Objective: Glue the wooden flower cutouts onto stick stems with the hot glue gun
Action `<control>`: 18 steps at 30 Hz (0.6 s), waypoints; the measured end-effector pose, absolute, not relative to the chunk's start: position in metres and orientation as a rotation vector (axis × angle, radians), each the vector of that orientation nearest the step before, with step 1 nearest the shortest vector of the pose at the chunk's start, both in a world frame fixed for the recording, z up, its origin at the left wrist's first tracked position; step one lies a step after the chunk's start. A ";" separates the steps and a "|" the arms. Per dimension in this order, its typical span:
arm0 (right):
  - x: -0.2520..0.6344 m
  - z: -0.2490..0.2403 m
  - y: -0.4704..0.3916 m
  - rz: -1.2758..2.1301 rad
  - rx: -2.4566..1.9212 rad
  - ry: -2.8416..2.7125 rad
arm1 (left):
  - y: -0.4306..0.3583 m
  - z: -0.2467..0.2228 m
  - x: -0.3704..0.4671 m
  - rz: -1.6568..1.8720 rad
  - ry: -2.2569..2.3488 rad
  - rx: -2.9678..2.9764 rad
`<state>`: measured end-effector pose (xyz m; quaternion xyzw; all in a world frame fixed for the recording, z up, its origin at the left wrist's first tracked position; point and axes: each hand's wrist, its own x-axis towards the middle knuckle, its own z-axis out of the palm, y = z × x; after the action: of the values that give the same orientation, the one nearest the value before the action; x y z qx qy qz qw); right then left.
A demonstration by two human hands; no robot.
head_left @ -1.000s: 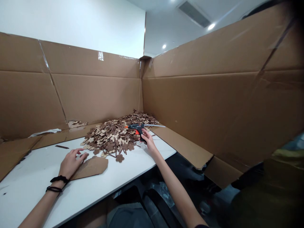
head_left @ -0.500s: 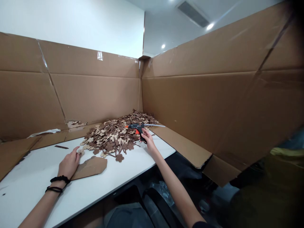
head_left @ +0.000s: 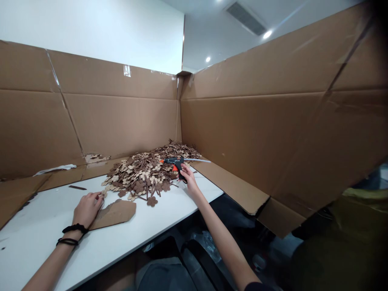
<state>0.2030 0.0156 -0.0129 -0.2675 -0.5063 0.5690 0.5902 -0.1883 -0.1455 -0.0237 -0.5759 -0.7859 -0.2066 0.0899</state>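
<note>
My right hand (head_left: pixel 188 176) is closed round the handle of a black glue gun (head_left: pixel 175 161). Its orange nozzle points left, and a long pale glue stick (head_left: pixel 198 160) sticks out of its back. The gun is over the pile of brown and beige flower-shaped cutouts (head_left: pixel 142 171). At the pile's left edge, my left hand (head_left: pixel 87 207) pinches a small beige flower cutout (head_left: pixel 104 192) between thumb and fingers; the fingertips partly hide it. Below that hand, a torn piece of cardboard (head_left: pixel 117 214) lies on the white table (head_left: pixel 157 224).
Tall cardboard walls (head_left: pixel 121 121) close in the table at the back and right. A thin brown strip (head_left: pixel 77 187) lies left of the pile. A cardboard flap (head_left: pixel 236 186) runs along the right table edge. Dark clutter, including a clear plastic bag (head_left: pixel 209 244), sits below the table.
The left index finger has come down toward the thumb, onto the beige flower cutout. My right hand and the glue gun have stayed nearly still.
</note>
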 end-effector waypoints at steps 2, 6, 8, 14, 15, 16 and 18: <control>0.203 -0.014 0.017 1.296 -0.611 -1.174 | -0.146 -0.022 -0.187 -0.612 -2.399 -1.705; 0.203 -0.013 0.019 1.275 -0.557 -1.186 | -0.148 -0.016 -0.182 -0.595 -2.565 -1.610; 0.199 -0.008 0.019 1.296 -0.560 -1.200 | -0.150 -0.013 -0.179 -0.601 -2.567 -1.581; 0.163 0.024 0.012 1.396 -0.680 -1.174 | -0.149 -0.015 -0.179 -0.792 -2.444 -1.585; 0.156 0.028 0.010 1.436 -0.664 -1.210 | -0.148 -0.016 -0.180 -0.827 -2.427 -1.581; 0.148 0.030 0.008 1.485 -0.638 -1.262 | -0.148 -0.018 -0.181 -0.857 -2.410 -1.577; 0.133 0.028 0.006 1.581 -0.573 -1.343 | -0.148 -0.021 -0.183 -0.911 -2.361 -1.584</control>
<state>0.1331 0.0055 0.0283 -0.2341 -0.5493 0.6465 0.4748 -0.1826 -0.1479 -0.0206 -0.5291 -0.7884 -0.3041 0.0780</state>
